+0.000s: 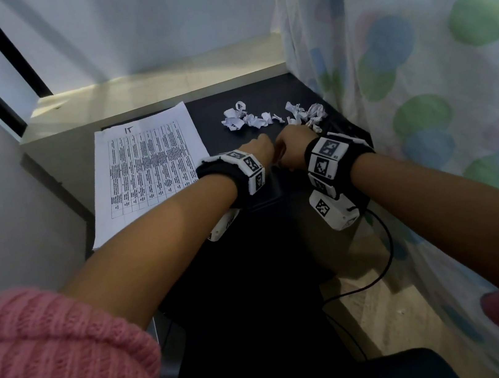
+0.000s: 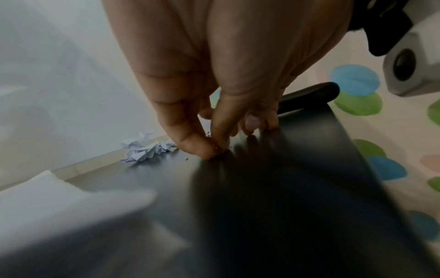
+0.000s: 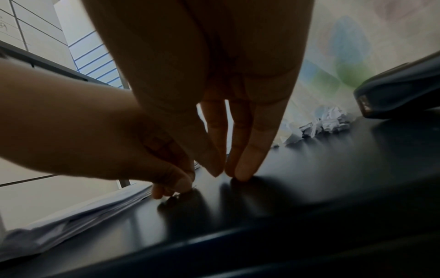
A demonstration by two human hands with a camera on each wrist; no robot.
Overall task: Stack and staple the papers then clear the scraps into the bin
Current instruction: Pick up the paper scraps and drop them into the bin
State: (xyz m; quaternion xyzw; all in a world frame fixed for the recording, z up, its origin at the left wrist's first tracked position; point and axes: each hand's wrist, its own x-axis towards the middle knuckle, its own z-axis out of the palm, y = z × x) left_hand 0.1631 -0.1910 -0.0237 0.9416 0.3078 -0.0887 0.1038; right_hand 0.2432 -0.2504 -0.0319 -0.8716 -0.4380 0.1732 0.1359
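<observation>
The printed paper stack (image 1: pixel 145 169) lies flat on the left of the black table (image 1: pixel 274 191); its edge shows in the wrist views (image 2: pixel 47 197) (image 3: pixel 83 212). Crumpled white scraps (image 1: pixel 247 118) (image 2: pixel 145 148) (image 3: pixel 326 122) lie in a row at the back. A black stapler (image 2: pixel 309 96) (image 3: pixel 400 90) sits at the right by the curtain. My left hand (image 1: pixel 260 148) (image 2: pixel 214 150) (image 3: pixel 181 186) pinches thumb and forefinger together at the tabletop on a tiny bit, too small to identify. My right hand (image 1: pixel 290 147) (image 3: pixel 228 173) is beside it, straight fingertips touching the table.
A dotted curtain (image 1: pixel 417 66) hangs along the table's right side. A beige ledge (image 1: pixel 161 85) and a white wall stand behind it. A black cable (image 1: pixel 382 266) runs over the floor at the lower right. Small dark specks (image 2: pixel 186 158) lie near my left fingers.
</observation>
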